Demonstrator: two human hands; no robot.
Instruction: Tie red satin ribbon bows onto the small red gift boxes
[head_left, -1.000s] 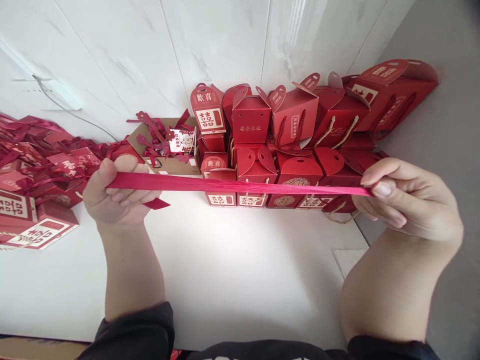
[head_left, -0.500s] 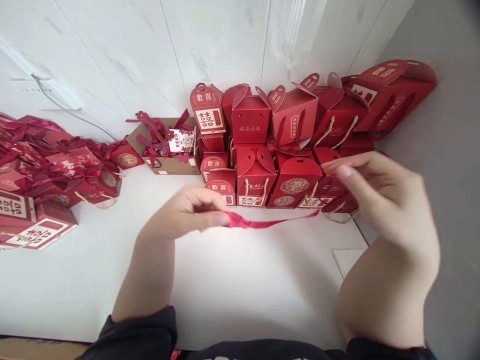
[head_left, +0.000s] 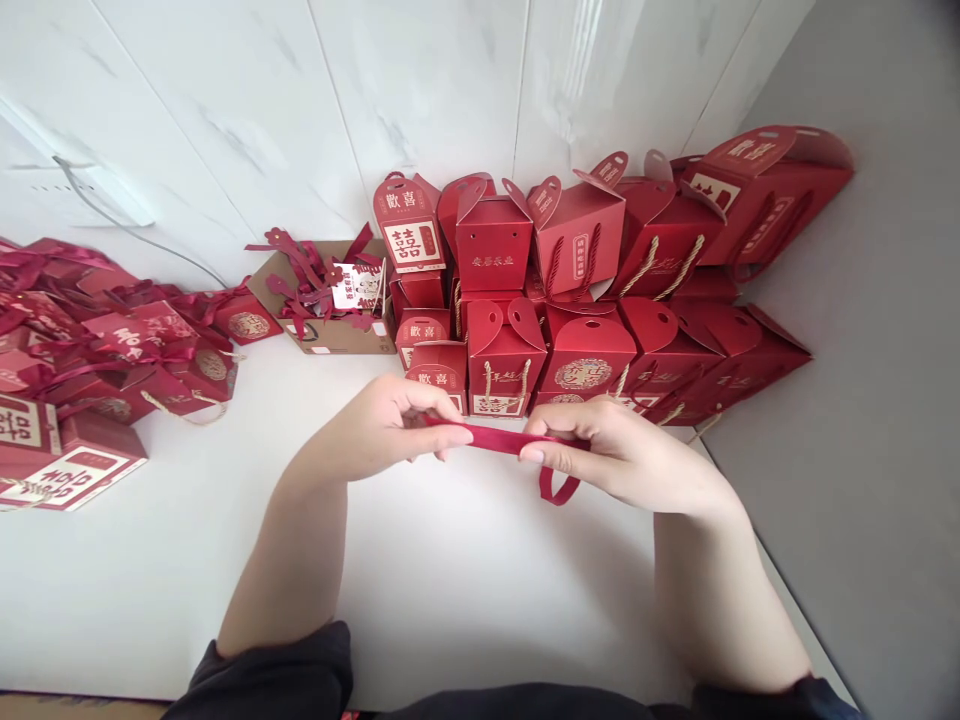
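Note:
A dark red ribbon (head_left: 495, 438) is stretched level between my two hands, above the white tabletop. My left hand (head_left: 382, 425) pinches one end between thumb and fingers. On the other side, my right hand (head_left: 611, 450) grips the ribbon between thumb and forefinger, and a loop of it hangs below that hand. Just behind them stand stacked red gift boxes (head_left: 506, 340), several with cord handles and gold or white lettering.
A cardboard box (head_left: 345, 335) holding red ribbons and a printed card (head_left: 358, 288) stands against the marbled wall. Ribbon-tied red boxes (head_left: 142, 350) are heaped at the left. A grey wall (head_left: 870, 400) bounds the white table (head_left: 450, 580) on the right.
My right hand has come left and down from above the ribbon's free end and now grips the ribbon. My left hand keeps its pinch in nearly the same place.

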